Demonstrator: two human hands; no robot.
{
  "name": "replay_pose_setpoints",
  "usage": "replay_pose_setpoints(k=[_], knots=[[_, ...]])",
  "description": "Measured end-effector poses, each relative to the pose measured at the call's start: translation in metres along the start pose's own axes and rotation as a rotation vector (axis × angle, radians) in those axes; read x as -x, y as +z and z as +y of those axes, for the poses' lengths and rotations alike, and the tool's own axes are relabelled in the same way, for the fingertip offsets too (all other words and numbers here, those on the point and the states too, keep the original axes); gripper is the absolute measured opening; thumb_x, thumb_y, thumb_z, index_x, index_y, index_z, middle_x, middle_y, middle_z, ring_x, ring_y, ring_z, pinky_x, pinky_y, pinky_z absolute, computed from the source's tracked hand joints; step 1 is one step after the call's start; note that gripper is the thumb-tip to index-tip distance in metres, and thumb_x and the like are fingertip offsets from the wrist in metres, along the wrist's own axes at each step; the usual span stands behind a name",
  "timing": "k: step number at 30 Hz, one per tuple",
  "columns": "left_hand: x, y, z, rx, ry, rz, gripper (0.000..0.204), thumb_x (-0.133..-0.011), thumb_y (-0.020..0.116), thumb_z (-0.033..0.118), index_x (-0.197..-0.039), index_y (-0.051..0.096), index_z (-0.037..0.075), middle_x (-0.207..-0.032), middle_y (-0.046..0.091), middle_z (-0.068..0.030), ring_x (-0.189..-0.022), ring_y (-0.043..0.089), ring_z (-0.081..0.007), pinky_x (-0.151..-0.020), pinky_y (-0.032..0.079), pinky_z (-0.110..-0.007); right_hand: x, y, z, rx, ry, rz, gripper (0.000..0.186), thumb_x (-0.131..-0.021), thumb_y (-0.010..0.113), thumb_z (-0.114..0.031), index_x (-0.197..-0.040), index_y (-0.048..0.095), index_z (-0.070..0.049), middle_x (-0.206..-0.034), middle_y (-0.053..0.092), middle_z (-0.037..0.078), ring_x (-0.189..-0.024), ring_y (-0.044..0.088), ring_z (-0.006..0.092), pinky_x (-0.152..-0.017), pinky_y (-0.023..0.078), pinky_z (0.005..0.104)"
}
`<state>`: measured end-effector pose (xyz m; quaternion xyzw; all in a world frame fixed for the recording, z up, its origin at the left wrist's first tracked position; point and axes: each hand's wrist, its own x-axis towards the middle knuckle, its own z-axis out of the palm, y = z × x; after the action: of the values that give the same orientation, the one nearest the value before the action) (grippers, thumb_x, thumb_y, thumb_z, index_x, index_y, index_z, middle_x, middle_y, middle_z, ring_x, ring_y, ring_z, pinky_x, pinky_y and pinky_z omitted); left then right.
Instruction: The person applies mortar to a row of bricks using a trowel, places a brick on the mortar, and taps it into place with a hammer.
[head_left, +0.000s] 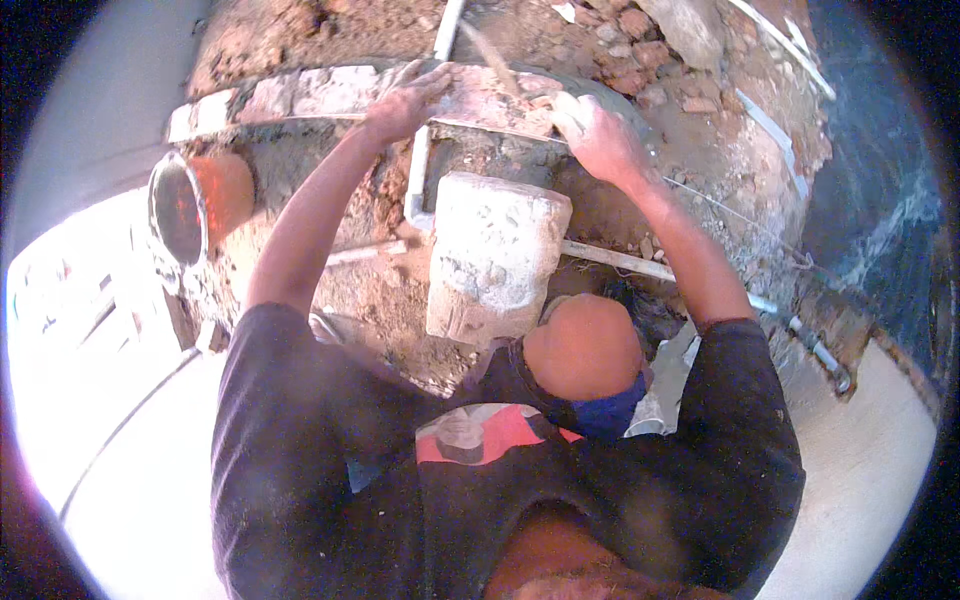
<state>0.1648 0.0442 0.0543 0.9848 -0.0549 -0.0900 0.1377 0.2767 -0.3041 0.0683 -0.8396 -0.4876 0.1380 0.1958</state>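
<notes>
My left hand (405,108) rests on a long strip of pinkish brickwork (288,92), its fingers stretched over the top. My right hand (600,135) is at the strip's right end, its pale fingers bent round something I cannot make out; a blurred tan stick-like shape (490,55) lies just left of it. A thin string (715,205) runs off down to the right. Below the brickwork and between my arms are a bent white pipe (418,180) and a large whitish block (497,245). A rounded skin-coloured shape (585,345) with blue cloth shows below the block, unclear what it is.
An orange bucket (225,205) lies on its side at the left. Rubble (640,50) is heaped at the upper right, beside loose white pipe pieces (770,130). A horizontal pipe (620,258) crosses the dug soil. A dark blue surface (880,210) borders the right.
</notes>
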Motion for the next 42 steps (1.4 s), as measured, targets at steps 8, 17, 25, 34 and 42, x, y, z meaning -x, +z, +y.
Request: replay_pose_setpoints(k=[8, 17, 25, 34, 42], knots=[[0.010, -0.057, 0.006, -0.210, -0.096, 0.042, 0.055, -0.087, 0.065, 0.035, -0.136, 0.049, 0.018, -0.144, 0.044, -0.0107, -0.136, 0.036, -0.0323, -0.109, 0.036, -0.046, 0.002, -0.030, -0.034, -0.152, 0.429, -0.029, 0.048, -0.092, 0.050, -0.046, -0.112, 0.060, -0.003, -0.107, 0.063, 0.022, -0.097, 0.060, 0.0398, -0.084, 0.047, 0.0480], [0.308, -0.192, -0.208, -0.437, -1.112, 0.829, 0.050, -0.079, 0.070, 0.039, -0.107, 0.062, -0.001, -0.099, 0.068, -0.0168, -0.086, 0.067, -0.0347, -0.075, 0.054, -0.043, 0.067, -0.060, -0.087, -0.777, 0.582, 0.210, 0.025, -0.090, 0.064, -0.029, -0.095, 0.055, -0.007, -0.069, 0.054, 0.001, -0.050, 0.051, 0.0079, -0.043, 0.040, 0.0236], [0.487, -0.072, -0.296, 1.575, -1.129, 1.467, 0.035, -0.084, 0.064, 0.017, -0.117, 0.061, 0.009, -0.101, 0.067, -0.0113, -0.093, 0.064, -0.0263, -0.076, 0.053, -0.046, 0.040, -0.085, -0.171, -0.895, 0.503, 0.016, 0.015, -0.089, 0.057, -0.015, -0.100, 0.056, -0.005, -0.069, 0.053, 0.000, -0.052, 0.050, 0.0062, -0.045, 0.041, 0.0225], [0.385, -0.135, -0.184, 1.320, -0.580, 1.540, 0.059, -0.066, 0.054, -0.014, -0.123, 0.059, 0.002, -0.106, 0.065, -0.0050, -0.091, 0.060, -0.0166, -0.082, 0.049, -0.028, -0.063, -0.112, -0.311, -0.621, 0.143, -0.254, 0.027, -0.087, 0.059, -0.017, -0.110, 0.052, -0.003, -0.075, 0.057, 0.005, -0.059, 0.054, 0.0105, -0.053, 0.044, 0.0252], [0.348, -0.168, -0.099, 1.334, -0.449, 1.158, 0.060, -0.064, 0.054, -0.013, -0.122, 0.059, -0.001, -0.109, 0.065, -0.0074, -0.092, 0.062, -0.0164, -0.085, 0.048, -0.027, -0.146, -0.063, -0.379, 0.179, -0.187, -0.171, 0.036, -0.082, 0.060, -0.022, -0.114, 0.055, -0.005, -0.101, 0.066, 0.023, -0.097, 0.064, 0.0384, -0.083, 0.050, 0.0466]])
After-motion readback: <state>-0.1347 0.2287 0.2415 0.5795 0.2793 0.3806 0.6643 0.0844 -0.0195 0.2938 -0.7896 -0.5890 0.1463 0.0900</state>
